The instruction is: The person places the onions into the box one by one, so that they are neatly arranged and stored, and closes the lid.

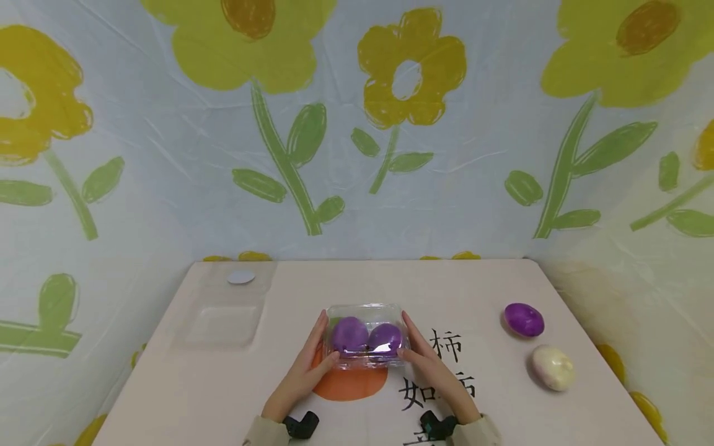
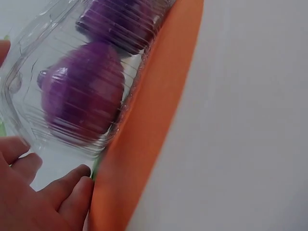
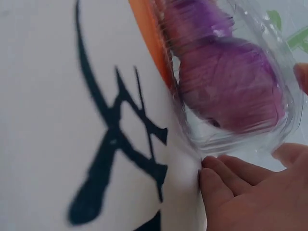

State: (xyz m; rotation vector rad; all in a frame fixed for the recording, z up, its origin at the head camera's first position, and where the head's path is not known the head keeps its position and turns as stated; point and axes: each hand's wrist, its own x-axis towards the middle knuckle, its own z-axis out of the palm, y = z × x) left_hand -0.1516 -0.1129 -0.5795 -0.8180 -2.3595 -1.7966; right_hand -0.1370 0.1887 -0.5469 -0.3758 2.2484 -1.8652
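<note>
Both hands hold a clear plastic clamshell box (image 1: 368, 311) at the middle of the table, its lid down over two round purple onion-like vegetables. One purple vegetable (image 1: 349, 336) is on the left inside, the other (image 1: 386, 339) on the right. My left hand (image 1: 307, 365) grips the box's left end, thumb at the front corner and fingers along the side. At the right end my right hand (image 1: 425, 358) grips it the same way. In the wrist views the ribbed box wall (image 2: 86, 110) shows both vegetables through it; whether its base touches the table is unclear.
On the table's left lies another clear plastic box (image 1: 223, 325), its lid opened back with a white oval sticker (image 1: 241, 277). At the right are a loose purple vegetable (image 1: 524, 319) and a whitish one (image 1: 552, 367). The tablecloth (image 1: 351, 385) has an orange print and black characters.
</note>
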